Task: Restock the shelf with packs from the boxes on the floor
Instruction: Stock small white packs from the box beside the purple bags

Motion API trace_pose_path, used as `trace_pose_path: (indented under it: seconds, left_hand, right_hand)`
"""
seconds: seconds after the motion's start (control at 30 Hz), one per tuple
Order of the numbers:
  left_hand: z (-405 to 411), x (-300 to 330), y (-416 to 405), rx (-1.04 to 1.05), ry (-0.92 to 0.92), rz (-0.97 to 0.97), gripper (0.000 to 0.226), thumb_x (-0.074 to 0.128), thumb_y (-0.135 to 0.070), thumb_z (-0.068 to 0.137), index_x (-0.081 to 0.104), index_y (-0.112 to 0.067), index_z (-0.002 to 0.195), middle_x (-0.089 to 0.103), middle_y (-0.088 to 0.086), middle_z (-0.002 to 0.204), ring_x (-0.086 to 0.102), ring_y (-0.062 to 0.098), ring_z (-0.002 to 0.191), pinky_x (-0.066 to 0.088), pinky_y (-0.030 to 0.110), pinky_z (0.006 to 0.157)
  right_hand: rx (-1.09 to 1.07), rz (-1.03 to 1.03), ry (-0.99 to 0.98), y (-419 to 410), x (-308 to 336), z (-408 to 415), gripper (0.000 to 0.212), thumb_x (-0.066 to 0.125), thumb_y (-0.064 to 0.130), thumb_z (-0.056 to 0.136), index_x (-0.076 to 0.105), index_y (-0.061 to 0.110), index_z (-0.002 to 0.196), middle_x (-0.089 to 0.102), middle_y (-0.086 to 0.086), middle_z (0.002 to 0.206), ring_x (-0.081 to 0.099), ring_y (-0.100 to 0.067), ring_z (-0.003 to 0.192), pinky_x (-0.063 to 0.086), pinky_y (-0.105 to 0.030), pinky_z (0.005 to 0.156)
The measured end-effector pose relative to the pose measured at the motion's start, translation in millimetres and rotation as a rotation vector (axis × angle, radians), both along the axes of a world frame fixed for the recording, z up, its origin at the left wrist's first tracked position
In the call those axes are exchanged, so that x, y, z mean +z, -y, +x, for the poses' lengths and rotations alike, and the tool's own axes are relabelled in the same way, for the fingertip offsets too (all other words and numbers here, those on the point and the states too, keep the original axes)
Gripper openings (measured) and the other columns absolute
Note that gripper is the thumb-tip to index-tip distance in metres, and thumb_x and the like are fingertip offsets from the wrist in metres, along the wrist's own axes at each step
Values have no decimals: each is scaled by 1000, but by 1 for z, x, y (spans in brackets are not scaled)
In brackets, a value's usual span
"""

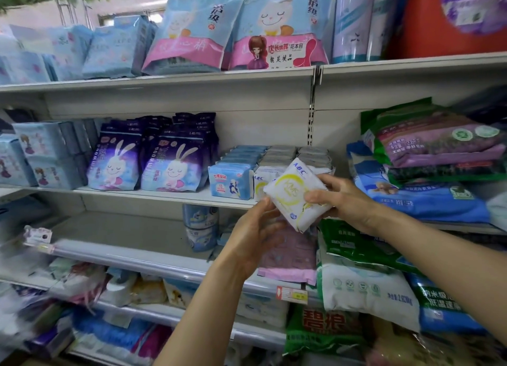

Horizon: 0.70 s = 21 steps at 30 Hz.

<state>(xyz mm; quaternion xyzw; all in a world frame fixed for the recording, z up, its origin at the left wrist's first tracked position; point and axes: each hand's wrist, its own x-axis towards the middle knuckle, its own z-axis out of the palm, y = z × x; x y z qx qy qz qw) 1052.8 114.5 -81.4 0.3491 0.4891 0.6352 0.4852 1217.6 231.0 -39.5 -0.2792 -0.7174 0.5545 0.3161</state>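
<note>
A white pack with yellow rings and blue "ABC" lettering (295,194) is held tilted in front of the middle shelf (153,195). My right hand (343,201) grips its right side, thumb on the front and fingers behind. My left hand (255,234) touches its lower left corner with the fingertips. Just behind it, a row of matching white ABC packs (264,177) stands on the shelf, next to a row of light blue packs (231,183). No boxes or floor are in view.
Purple rabbit-print bags (172,162) and blue packs (46,151) fill the middle shelf's left. Large detergent bags (436,157) lie stacked on the right. A bare stretch of the lower shelf (115,228) sits beside two blue tubs (200,225).
</note>
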Motion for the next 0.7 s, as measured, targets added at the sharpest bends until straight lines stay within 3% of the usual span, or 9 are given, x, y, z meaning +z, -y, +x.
trace_pose_path:
  seconds: [0.1, 0.17, 0.23, 0.4, 0.53, 0.63, 0.7]
  left_hand:
    - [4, -5, -4, 1, 21, 28, 57, 69, -48, 86, 55, -15, 131, 72, 3, 118, 70, 21, 105, 53, 48, 95]
    - [7, -10, -7, 14, 51, 7, 80, 82, -46, 70, 47, -13, 135, 69, 8, 122, 71, 27, 103, 57, 49, 89]
    - [11, -15, -10, 6, 33, -25, 89, 87, -44, 64, 46, -12, 135, 67, 10, 123, 72, 29, 99, 59, 42, 79]
    - [11, -22, -17, 22, -26, -29, 63, 76, -32, 83, 45, -16, 135, 63, 7, 125, 72, 24, 97, 59, 34, 74]
    - [6, -13, -29, 82, -129, -9, 53, 70, -28, 90, 45, -18, 137, 59, 2, 127, 67, 19, 106, 59, 40, 86]
    - [-1, -4, -39, 110, -172, 8, 52, 67, -26, 92, 44, -19, 139, 54, 0, 132, 62, 16, 110, 56, 42, 93]
    - [-5, -1, -46, 133, -181, 21, 54, 66, -25, 93, 43, -18, 142, 51, 0, 134, 59, 16, 113, 54, 41, 95]
  right_hand:
    - [3, 17, 21, -1, -4, 4, 46, 78, 19, 73, 63, 26, 117, 70, -12, 111, 68, -28, 98, 53, -49, 87]
    - [20, 38, 89, -3, -5, 9, 50, 80, 26, 67, 64, 28, 115, 71, -8, 108, 68, -29, 100, 53, -50, 88]
    - [42, 91, 200, -6, -3, 13, 48, 81, 26, 67, 66, 25, 112, 71, -8, 107, 68, -28, 100, 53, -50, 88]
    - [-91, 179, 316, -26, 4, 23, 51, 81, 14, 75, 53, 16, 117, 64, -11, 110, 67, -29, 94, 59, -41, 72]
    - [-247, 343, 348, -52, 11, 26, 57, 83, 26, 69, 48, 24, 115, 58, 0, 112, 62, -20, 97, 56, -43, 82]
    - [-270, 448, 361, -66, 12, 21, 56, 82, 22, 72, 48, 23, 117, 59, 2, 111, 59, -12, 96, 50, -29, 80]
    - [-272, 509, 398, -76, 9, 16, 57, 82, 21, 73, 48, 23, 119, 57, -1, 114, 58, -14, 97, 47, -26, 77]
